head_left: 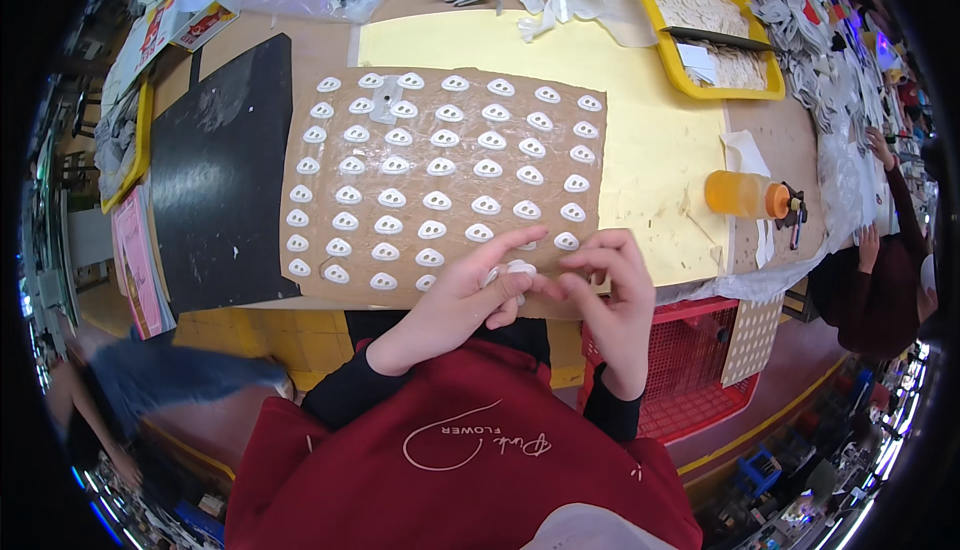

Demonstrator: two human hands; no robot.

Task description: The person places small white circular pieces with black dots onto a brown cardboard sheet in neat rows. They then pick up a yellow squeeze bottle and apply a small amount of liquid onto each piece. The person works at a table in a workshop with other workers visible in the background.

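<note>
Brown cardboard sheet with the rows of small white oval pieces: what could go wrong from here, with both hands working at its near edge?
1. The brown cardboard sheet reaches the table's near edge; a nudge from the left hand or right hand might slide it and disturb the rows.
2. The small white oval piece pinched between both hands sits over the table edge; if dropped, it would likely fall towards the red plastic crate.
3. The orange plastic bottle lies on its side and could roll or leak.
</note>
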